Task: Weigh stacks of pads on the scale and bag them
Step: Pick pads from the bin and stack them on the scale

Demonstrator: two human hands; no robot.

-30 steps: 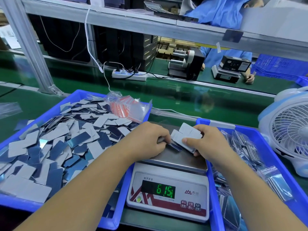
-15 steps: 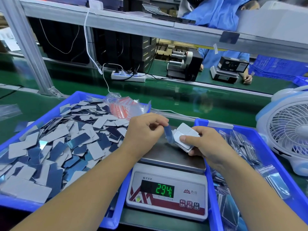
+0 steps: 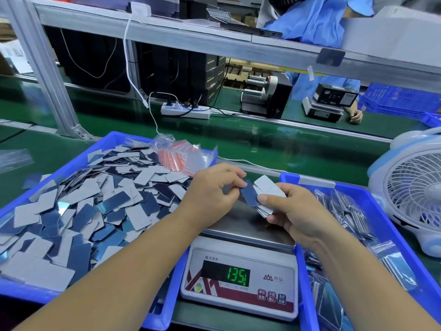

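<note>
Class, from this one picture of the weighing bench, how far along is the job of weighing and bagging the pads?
Done: the right bin already holds many bagged pads. In hand: the right hand grips a stack above the scale, the left hand pinches one blue pad at it, and the display shows 135. Left: the left bin is heaped with loose pads, with empty bags waiting.

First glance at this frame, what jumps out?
Dead centre, both hands work a stack of pads just above the scale: the right hand grips the stack, the left hand pinches a dark blue pad at its edge. The green readout glows below, and the blue tray of loose pads fills the left.
</note>
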